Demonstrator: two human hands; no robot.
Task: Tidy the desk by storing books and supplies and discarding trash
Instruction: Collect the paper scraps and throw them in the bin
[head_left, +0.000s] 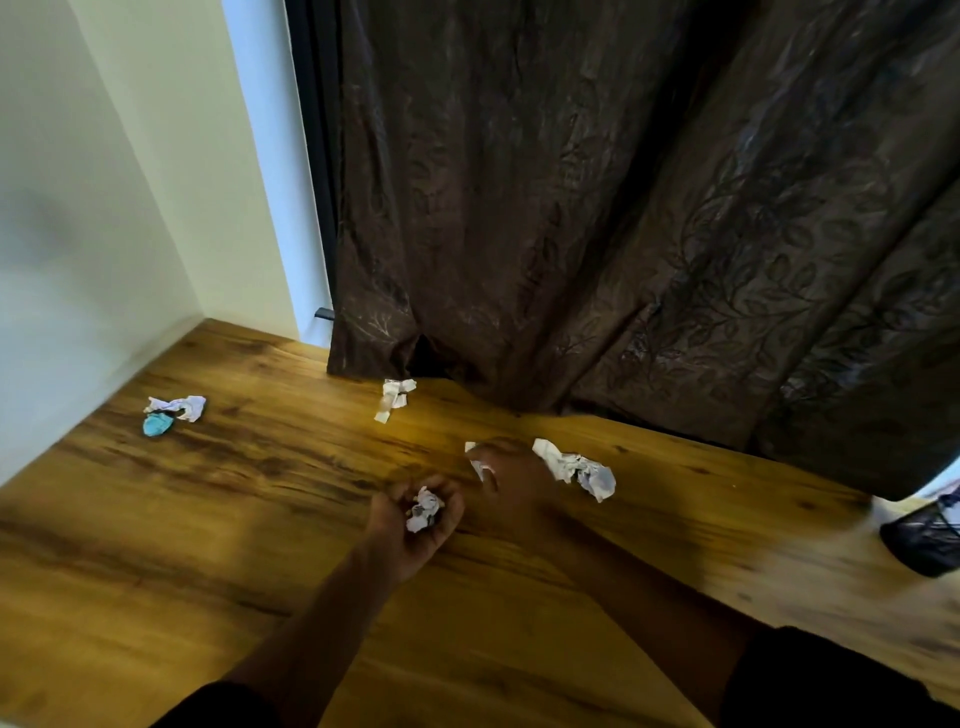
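Near the far left corner of the brown wood-grain surface lies a crumpled white paper scrap with a turquoise piece against its near side. Further right, close to the far edge and just in front of the dark brown leaf-patterned curtain, sits a small crumpled white-and-tan paper strip. Around the middle of the surface my left hand is palm up, fingers curled around a small wad of white crumpled paper. Just beyond it, my right hand is blurred, lying low over the surface; it pinches a little white paper bit at its fingertips. Right beside that hand lies a long crumpled white paper wad. At the right edge stands a black mesh bin, partly cut off by the frame.
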